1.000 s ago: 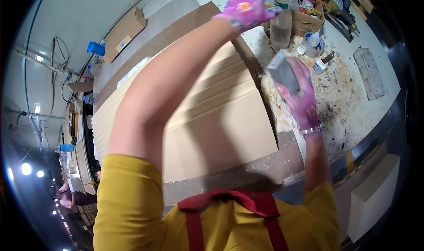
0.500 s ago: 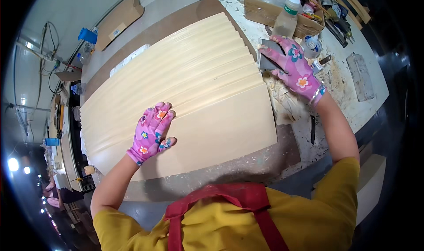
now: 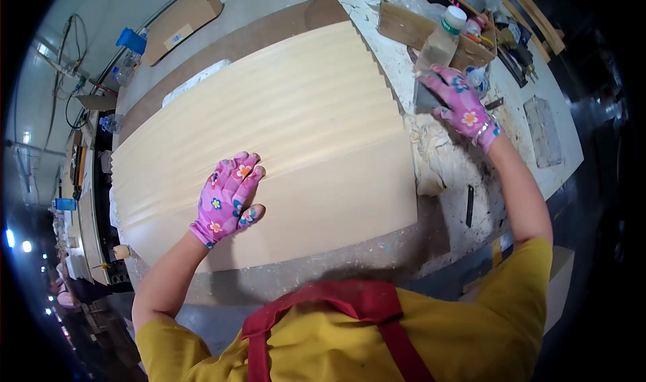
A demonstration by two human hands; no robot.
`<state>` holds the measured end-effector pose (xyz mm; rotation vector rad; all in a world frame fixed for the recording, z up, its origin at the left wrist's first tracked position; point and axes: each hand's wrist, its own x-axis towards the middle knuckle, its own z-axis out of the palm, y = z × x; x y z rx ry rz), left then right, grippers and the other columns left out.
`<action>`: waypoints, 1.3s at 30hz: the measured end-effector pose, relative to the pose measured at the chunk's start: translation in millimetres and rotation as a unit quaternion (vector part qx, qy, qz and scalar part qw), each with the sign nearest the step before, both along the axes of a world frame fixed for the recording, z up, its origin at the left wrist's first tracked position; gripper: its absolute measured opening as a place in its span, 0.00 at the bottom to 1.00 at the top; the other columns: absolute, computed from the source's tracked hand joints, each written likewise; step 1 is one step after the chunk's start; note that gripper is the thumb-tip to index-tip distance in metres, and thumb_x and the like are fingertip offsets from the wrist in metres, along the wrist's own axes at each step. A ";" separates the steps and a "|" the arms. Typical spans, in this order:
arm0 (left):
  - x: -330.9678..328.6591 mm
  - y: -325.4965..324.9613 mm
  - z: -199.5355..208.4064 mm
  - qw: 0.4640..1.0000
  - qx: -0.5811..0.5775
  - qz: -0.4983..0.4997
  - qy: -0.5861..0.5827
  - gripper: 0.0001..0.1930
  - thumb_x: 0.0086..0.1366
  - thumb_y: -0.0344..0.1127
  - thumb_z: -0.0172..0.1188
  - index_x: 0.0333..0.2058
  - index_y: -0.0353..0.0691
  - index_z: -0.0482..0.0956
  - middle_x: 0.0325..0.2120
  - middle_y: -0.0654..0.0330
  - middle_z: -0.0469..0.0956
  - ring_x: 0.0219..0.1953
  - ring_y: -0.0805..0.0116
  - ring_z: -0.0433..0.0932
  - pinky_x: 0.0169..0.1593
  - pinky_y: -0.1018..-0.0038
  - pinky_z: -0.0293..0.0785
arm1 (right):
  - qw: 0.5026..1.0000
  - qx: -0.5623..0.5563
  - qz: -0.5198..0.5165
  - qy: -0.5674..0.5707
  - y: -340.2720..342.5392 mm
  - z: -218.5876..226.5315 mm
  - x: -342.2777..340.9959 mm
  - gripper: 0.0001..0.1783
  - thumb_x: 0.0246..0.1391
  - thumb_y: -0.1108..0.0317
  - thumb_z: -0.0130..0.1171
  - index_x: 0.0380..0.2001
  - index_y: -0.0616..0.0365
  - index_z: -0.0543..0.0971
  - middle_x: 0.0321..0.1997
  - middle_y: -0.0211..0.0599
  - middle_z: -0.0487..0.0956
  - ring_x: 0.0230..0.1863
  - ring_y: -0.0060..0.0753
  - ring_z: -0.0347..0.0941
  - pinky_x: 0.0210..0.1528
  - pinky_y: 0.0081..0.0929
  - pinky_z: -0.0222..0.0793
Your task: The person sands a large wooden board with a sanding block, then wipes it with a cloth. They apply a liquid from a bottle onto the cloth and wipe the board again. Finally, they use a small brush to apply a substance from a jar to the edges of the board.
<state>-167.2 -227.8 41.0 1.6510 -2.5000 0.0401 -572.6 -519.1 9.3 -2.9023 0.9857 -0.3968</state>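
Observation:
A fanned stack of thin cream-coloured sheets [image 3: 323,187] lies across the brown board on the table in front of me, their right edges stepped. My left hand [image 3: 229,197], in a pink flowered glove, rests flat on the sheets with its fingers stretched out. Beyond the stack's right edge, my right hand [image 3: 464,106] in a matching glove has its thumb and fingers around a grey flat piece [image 3: 424,101]; its exact kind is unclear. A clear bottle [image 3: 441,46] with a white cap stands just past those fingers. Below lies a crumpled, stained cream cloth [image 3: 431,153].
A cardboard box [image 3: 407,24] with tools and plastic wrap sits at the far right. Nearer are a dark strip [image 3: 470,206] and a greyish block [image 3: 542,132]. A brown carton [image 3: 182,22] and a blue-topped bottle [image 3: 131,41] stand far left.
My right hand has shifted right and its fingers have drawn closer together, with the grey flat piece moving along. My left hand remains flat on the sheets.

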 end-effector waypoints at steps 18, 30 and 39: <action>-3.3 4.2 -1.8 0.999 -0.029 0.015 0.010 0.27 0.53 0.40 0.58 0.52 0.38 0.72 0.57 0.47 0.71 0.59 0.44 0.69 0.59 0.51 0.65 | 0.996 -0.010 0.082 -0.030 4.5 38.0 62.4 0.42 0.44 0.68 0.68 0.65 0.40 0.65 0.67 0.51 0.63 0.66 0.55 0.62 0.66 0.45 0.59; -0.6 9.5 -4.3 0.998 -0.051 0.023 0.009 0.28 0.51 0.37 0.59 0.54 0.39 0.72 0.57 0.48 0.71 0.60 0.45 0.69 0.60 0.50 0.66 | 0.991 -0.063 0.012 0.119 -18.5 42.6 59.2 0.47 0.40 0.69 0.69 0.66 0.40 0.64 0.68 0.45 0.63 0.68 0.55 0.59 0.70 0.46 0.55; -2.0 7.9 -0.9 0.998 -0.052 0.028 0.019 0.25 0.53 0.38 0.59 0.51 0.39 0.74 0.54 0.48 0.73 0.57 0.47 0.71 0.58 0.53 0.67 | 0.983 -0.163 0.021 0.080 -31.1 40.8 88.9 0.42 0.40 0.71 0.69 0.63 0.41 0.68 0.66 0.42 0.66 0.66 0.50 0.61 0.69 0.46 0.55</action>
